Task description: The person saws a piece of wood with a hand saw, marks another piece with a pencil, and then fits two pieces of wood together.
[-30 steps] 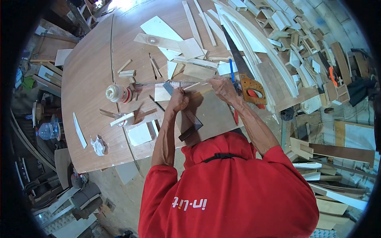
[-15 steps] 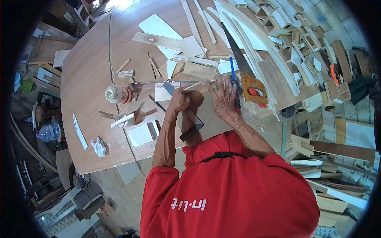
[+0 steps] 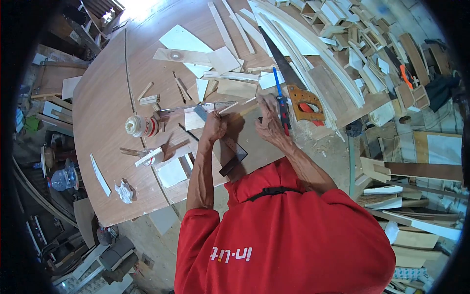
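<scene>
My left hand [image 3: 214,127] is closed around the near end of a thin wooden strip [image 3: 228,109] that points up and right. Beside that fist lies a blue-grey flat blade [image 3: 200,112], over a pale wood block [image 3: 194,120]. My right hand [image 3: 270,125] is at the board's right side, its fingers partly blurred and reaching forward, thumb apart. A short pale stick end [image 3: 250,100] lies near its fingertips. Just right of it is a blue-and-black tool [image 3: 282,100] with a red end. Below my left hand a black-handled square [image 3: 234,164] rests at the table edge.
A handsaw [image 3: 306,104] with a wooden handle lies on the right of the table [image 3: 105,98]. To the left stand an open glue jar [image 3: 142,126] and a crumpled white cloth [image 3: 124,191]. A metal ruler [image 3: 220,105] and wood offcuts [image 3: 223,60] lie farther back.
My right hand has drawn in from a flat, spread pose, its fingers now more bent. My left hand keeps its grip on the strip. The whole view has shifted slightly.
</scene>
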`<state>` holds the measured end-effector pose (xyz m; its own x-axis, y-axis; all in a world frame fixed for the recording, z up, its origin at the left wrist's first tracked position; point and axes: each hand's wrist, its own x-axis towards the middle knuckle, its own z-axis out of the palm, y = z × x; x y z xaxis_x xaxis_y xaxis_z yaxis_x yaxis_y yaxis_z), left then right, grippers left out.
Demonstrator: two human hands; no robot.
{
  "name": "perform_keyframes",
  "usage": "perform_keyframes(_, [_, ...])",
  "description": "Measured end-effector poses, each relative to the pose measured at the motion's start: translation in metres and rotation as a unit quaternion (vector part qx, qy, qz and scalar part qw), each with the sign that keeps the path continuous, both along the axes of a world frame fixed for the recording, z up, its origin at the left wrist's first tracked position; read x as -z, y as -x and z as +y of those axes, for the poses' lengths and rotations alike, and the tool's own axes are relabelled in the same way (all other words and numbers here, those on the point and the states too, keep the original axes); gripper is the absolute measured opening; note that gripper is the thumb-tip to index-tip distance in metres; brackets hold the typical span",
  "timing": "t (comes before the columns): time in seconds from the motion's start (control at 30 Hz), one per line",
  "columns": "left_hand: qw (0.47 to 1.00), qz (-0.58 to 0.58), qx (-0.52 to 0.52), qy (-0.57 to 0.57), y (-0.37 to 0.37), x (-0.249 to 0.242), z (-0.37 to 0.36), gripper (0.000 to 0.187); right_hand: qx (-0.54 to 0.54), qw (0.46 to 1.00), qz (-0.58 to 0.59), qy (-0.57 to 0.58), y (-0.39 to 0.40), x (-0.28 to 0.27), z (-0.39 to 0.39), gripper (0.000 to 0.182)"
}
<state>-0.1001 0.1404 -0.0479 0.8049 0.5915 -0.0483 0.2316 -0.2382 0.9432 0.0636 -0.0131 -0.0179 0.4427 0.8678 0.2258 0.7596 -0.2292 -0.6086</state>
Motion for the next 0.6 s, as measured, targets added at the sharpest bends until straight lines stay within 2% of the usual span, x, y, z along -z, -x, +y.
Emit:
perform_keyframes(0.07, [1.0, 0.0, 0.0, -0.003, 0.0, -0.001, 0.0, 0.042, -0.022, 0.988, 0.148, 0.038, 0.002, -0.003, 0.0, 0.078])
perform_keyframes(0.2, [0.999, 0.046, 0.004, -0.011, -0.003, -0.024, -0.003, 0.04, -0.032, 0.991, 0.124, 0.045, -0.003, 0.009, -0.001, 0.083])
perform_keyframes(0.3, [1.0, 0.009, 0.021, -0.019, -0.002, -0.029, -0.004, 0.041, -0.012, 0.994, 0.109, 0.014, 0.001, 0.011, -0.003, 0.08])
perform_keyframes(0.4, [0.999, 0.019, 0.021, -0.033, -0.004, -0.027, -0.004, 0.041, -0.006, 0.998, 0.047, 0.037, -0.001, 0.003, -0.005, 0.074])
perform_keyframes(0.47, [0.998, 0.01, 0.024, -0.048, -0.004, -0.024, -0.002, 0.038, 0.018, 0.987, 0.114, 0.109, -0.008, -0.008, -0.002, 0.064])
perform_keyframes(0.5, [0.998, 0.003, 0.028, -0.061, -0.001, -0.02, -0.001, 0.034, 0.012, 0.987, 0.115, 0.108, -0.011, -0.009, 0.0, 0.064])
perform_keyframes(0.57, [0.999, 0.005, 0.021, -0.049, 0.0, -0.004, 0.003, 0.035, 0.085, 0.991, 0.097, 0.032, -0.019, -0.013, 0.007, 0.05])
perform_keyframes(0.6, [0.999, 0.005, 0.02, -0.034, -0.001, 0.001, 0.004, 0.037, 0.083, 0.991, 0.097, 0.031, -0.025, -0.02, 0.011, 0.05])
